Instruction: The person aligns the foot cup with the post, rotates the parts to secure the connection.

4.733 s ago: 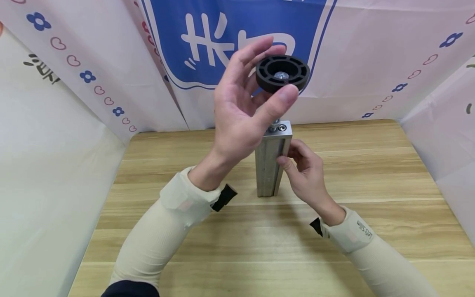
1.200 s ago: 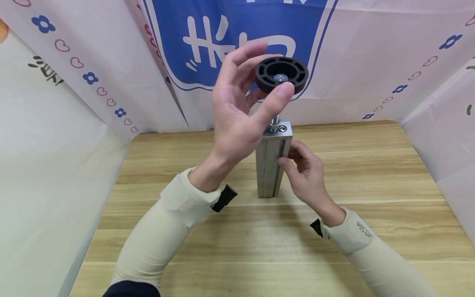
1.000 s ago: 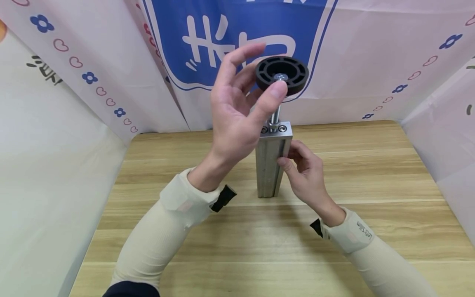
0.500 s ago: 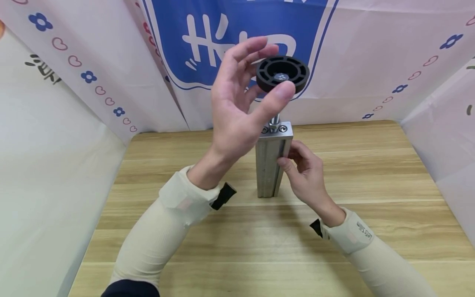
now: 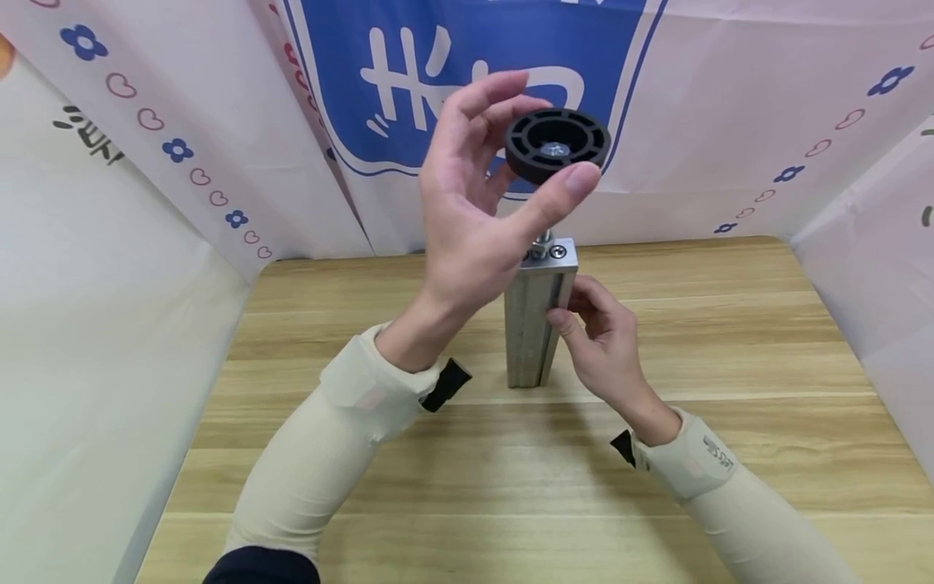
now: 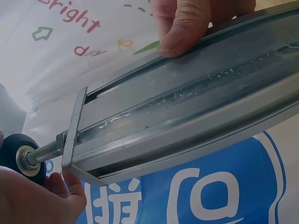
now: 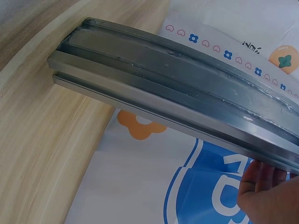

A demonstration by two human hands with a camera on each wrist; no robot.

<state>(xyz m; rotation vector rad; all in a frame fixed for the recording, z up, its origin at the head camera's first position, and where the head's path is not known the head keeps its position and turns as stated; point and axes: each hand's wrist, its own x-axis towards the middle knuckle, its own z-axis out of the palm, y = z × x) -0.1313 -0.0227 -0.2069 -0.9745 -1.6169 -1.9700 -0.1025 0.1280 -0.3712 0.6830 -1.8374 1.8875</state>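
An aluminium extrusion profile [image 5: 529, 328] stands upright on the table, capped by a metal end plate [image 6: 75, 133] with screws. From that plate rises a threaded rod [image 6: 45, 153] with a nut at its base, ending in a black round levelling foot [image 5: 557, 130]. My left hand [image 5: 467, 215] holds the foot's rim, thumb on the near side and fingers round the far left side; the foot and hand hide most of the rod in the head view. Lower down, my right hand [image 5: 606, 345] grips the profile's right side between thumb and fingers.
The wood-grain table [image 5: 467, 470] has its back edge just behind the profile. A printed cloth backdrop [image 5: 693, 122] hangs behind it, with pale panels on both sides. A small black wrist camera [image 5: 447, 385] sticks out from the left cuff.
My left thumb has slid rightward along the levelling foot's rim since a second ago, and the fingers have shifted round it. The right hand and the profile stay in place.
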